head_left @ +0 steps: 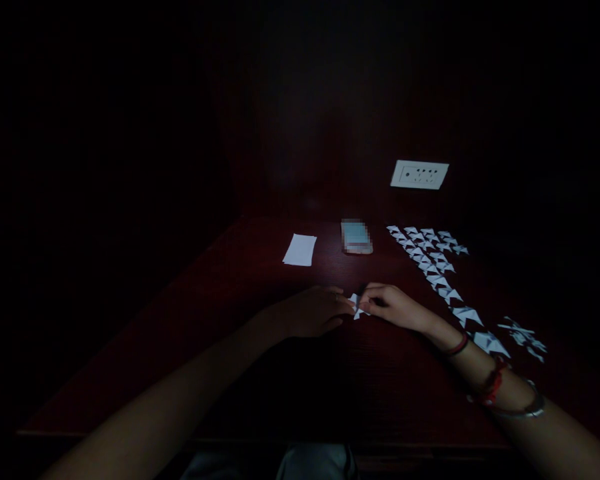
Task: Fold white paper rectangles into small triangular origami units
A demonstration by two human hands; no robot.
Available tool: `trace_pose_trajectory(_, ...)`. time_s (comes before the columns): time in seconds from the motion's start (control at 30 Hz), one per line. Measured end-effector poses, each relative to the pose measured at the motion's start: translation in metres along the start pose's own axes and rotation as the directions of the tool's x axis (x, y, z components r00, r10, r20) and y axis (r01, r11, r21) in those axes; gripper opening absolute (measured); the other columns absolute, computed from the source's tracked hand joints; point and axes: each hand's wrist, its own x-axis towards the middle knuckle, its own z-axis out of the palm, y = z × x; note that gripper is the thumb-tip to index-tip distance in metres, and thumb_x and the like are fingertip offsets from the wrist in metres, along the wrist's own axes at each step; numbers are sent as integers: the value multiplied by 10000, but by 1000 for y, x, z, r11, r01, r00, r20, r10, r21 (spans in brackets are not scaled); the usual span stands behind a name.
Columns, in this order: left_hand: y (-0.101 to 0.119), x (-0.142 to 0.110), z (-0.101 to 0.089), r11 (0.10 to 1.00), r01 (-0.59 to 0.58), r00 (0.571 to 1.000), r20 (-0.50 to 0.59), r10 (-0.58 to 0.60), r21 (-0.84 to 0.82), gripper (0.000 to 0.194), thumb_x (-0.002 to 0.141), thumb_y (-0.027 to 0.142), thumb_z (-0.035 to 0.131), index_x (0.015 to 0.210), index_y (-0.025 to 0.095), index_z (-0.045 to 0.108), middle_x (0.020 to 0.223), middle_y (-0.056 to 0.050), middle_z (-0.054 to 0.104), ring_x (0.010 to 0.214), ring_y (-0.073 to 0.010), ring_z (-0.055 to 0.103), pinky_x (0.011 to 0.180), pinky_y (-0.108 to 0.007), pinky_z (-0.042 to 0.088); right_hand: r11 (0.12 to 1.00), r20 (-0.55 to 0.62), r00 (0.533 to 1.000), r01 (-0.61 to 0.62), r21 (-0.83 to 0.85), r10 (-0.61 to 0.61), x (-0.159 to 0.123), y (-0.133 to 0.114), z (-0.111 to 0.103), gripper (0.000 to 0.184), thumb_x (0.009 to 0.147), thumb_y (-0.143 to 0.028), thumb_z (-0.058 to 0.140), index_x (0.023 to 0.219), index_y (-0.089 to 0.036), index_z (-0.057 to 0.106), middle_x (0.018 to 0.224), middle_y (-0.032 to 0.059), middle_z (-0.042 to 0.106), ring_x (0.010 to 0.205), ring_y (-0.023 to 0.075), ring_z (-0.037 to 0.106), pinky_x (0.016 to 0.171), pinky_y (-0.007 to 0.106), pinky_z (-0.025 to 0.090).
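Observation:
A small white folded paper figure [357, 313] with pointed corners lies on the dark red table [260, 293] between my two hands. My left hand [313, 312] rests low over the tabletop, its fingers stretched out and the tips touching the figure's left side. The left thumb stands apart from the fingers. From the right, my right hand [393, 305] pinches the figure between thumb and curled fingers, which cover part of it. The exact folds are too small and dim to make out.
Several similar folded paper figures [437, 281] run in rows along the right. Beside them lies a pile of thin paper scraps [524, 338]. A stack of white paper [301, 250] and a phone [357, 237] lie farther back. A socket plate [420, 175] is on the wall.

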Motion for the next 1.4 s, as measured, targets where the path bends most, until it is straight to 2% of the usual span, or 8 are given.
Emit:
trace_pose_trajectory(0.3, 2, 1, 2, 996, 68, 997, 18, -70, 62, 287, 806, 218, 450, 1093, 201, 456, 1106, -24, 513, 1095, -212, 374, 892, -340, 307, 1000, -6, 1000, 18, 23, -18, 2, 4, 2, 120, 758, -203, 483, 748, -146, 588, 701, 13, 543, 625, 94, 478, 593, 213, 386)
trace_pose_trajectory(0.5, 0, 2, 3, 997, -26, 999, 32, 24, 68, 337, 819, 209, 434, 1154, 232, 404, 1154, -5, 483, 1048, -169, 425, 944, -335, 254, 997, -36, 999, 5, 79, -2, 2, 4, 3, 121, 744, -235, 514, 750, -139, 586, 707, 14, 552, 631, 93, 465, 592, 209, 381)
trace_pose_trajectory(0.7, -1, 1, 1, 997, -31, 999, 36, 28, 69, 314, 829, 222, 420, 1142, 236, 432, 1149, 5, 491, 1047, -166, 429, 948, -330, 249, 998, -35, 999, 3, 63, 0, 3, 7, 2, 159, 750, -272, 512, 738, -133, 588, 678, 11, 537, 607, 91, 458, 576, 209, 378)
trace_pose_trajectory(0.9, -6, -1, 7, 997, 11, 1000, 0, -11, 70, 318, 824, 215, 428, 1135, 280, 436, 1161, 23, 485, 1084, -177, 404, 896, -326, 297, 992, 80, 995, 45, 116, -54, -1, 13, -8, 223, 757, -326, 498, 833, -142, 598, 754, 29, 562, 670, 103, 483, 609, 222, 394)
trace_pose_trajectory(1.23, -8, -2, 4, 999, 29, 999, 20, -30, 42, 361, 819, 230, 431, 1176, 266, 385, 1157, 7, 486, 1096, -187, 389, 892, -327, 303, 998, 117, 992, 55, -36, -50, -1, 7, -7, 131, 757, -204, 465, 743, -134, 574, 701, 18, 535, 641, 101, 463, 610, 219, 373)
trace_pose_trajectory(1.4, -5, -1, 6, 998, 33, 999, 3, -33, 58, 394, 810, 224, 442, 1192, 280, 363, 1160, -1, 483, 1079, -182, 408, 876, -322, 313, 993, 238, 970, -68, 101, 43, 5, 12, -10, 163, 741, -223, 463, 765, -121, 588, 709, 7, 565, 626, 98, 485, 587, 211, 372)
